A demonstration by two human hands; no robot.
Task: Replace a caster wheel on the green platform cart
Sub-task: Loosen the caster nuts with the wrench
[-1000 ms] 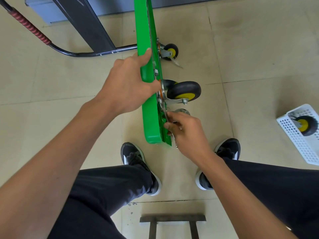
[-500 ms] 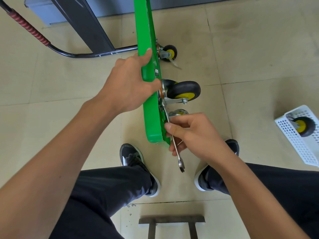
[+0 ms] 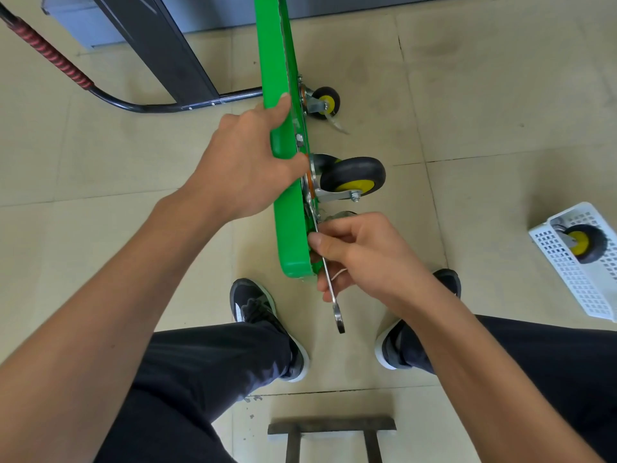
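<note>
Steel shows first: a wrench runs through the right hand, whose grip is curled round its shank, the free end pointing at the shoes and the working end up at the mounting plate of the near caster wheel. Beyond it the left hand clamps the edge of the green platform cart, which stands on its side on the floor. This looks like working a plate bolt; next comes another steady wrench swing without slipping. Another wheel waits in the white basket, far right.
</note>
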